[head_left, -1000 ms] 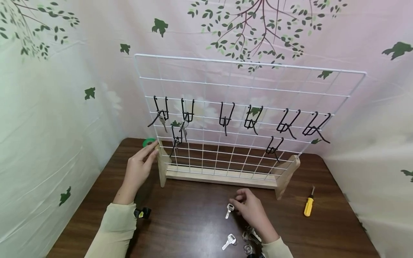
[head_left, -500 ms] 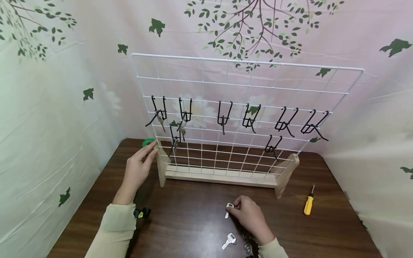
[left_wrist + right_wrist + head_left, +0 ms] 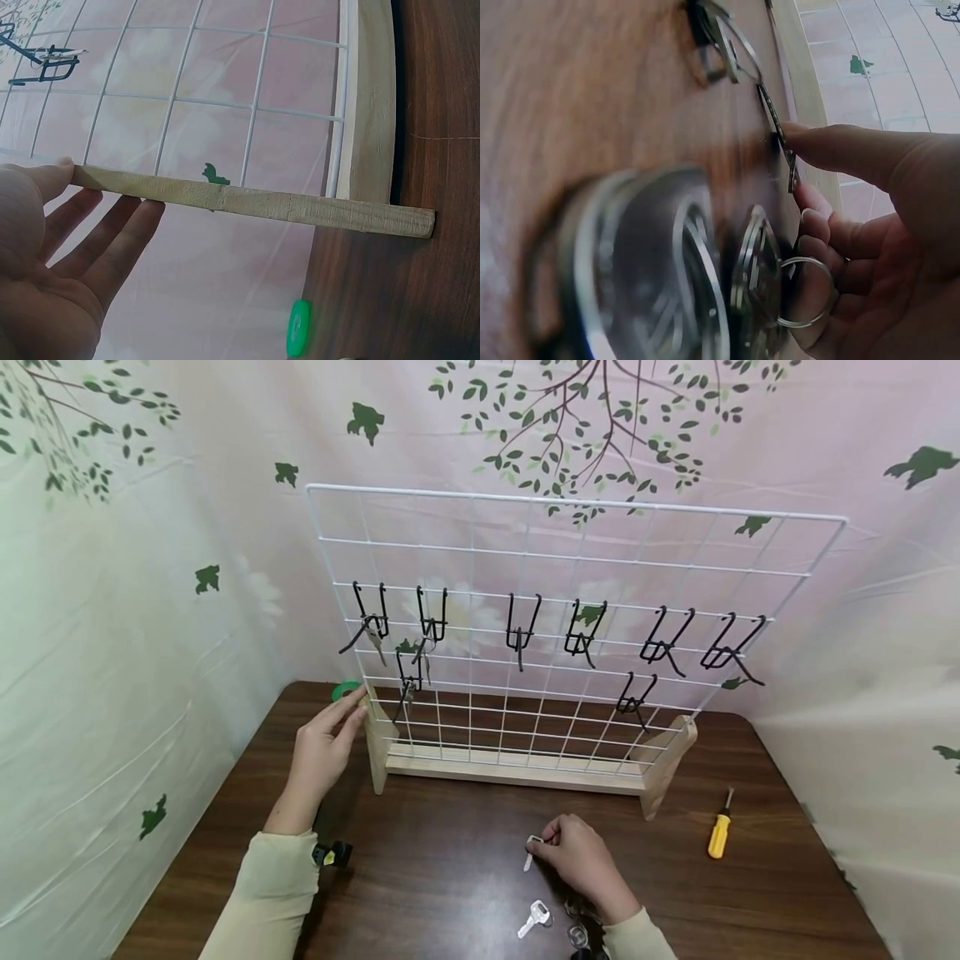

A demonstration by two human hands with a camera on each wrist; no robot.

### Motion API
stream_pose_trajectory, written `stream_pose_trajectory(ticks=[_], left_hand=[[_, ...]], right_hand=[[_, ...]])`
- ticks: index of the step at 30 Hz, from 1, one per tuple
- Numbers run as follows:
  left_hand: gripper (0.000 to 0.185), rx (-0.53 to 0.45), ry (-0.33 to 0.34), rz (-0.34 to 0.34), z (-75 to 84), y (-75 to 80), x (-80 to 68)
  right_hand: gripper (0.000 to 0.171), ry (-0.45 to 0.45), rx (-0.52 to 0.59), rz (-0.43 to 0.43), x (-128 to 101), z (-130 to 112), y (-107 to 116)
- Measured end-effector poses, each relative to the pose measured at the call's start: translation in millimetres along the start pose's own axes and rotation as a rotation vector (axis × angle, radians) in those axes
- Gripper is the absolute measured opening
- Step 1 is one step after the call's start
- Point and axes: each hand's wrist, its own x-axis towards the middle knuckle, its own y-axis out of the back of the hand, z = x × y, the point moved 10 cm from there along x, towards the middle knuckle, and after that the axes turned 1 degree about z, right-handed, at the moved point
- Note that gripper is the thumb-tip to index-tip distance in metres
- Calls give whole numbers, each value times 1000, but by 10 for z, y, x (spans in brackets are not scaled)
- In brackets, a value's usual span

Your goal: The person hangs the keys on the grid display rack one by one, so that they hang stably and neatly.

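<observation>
At the left of the head view, a sleeved arm reaches up to the left hand (image 3: 318,747), which pinches the top of the rack's left wooden side (image 3: 378,743), thumb on one face and fingers on the other in the left wrist view. A green ring (image 3: 342,690) lies on the table (image 3: 435,860) just behind that hand.

The white wire rack (image 3: 577,502) spans the middle of the frame. Keys hang from three black hooks on its left: two in the upper row (image 3: 369,625) and one lower down (image 3: 409,682). Four more hooks continue the upper row rightward, with another beneath them at right (image 3: 635,702).

Below centre, the right hand (image 3: 585,857) grips a key (image 3: 529,855) between thumb and forefinger, its blade pointing down the frame. A second key (image 3: 536,917) lies on the table at the bottom centre; just right of it, near the right wrist, are metal rings (image 3: 577,935) and more keys, partly hidden.

A yellow-handled screwdriver (image 3: 717,835) lies at lower right, tip upward in the frame.
</observation>
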Motion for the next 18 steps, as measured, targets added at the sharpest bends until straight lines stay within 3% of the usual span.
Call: stream_pose_trajectory(ticks=[14,18], left_hand=[[40,-36,22,-17,-28,-21,-8],[40,-22,13,-6,-15,-3,-5]], right_hand=[[25,-16,52,-38,-47,2,8],[20,-16,133,-74,-49,6,-20]])
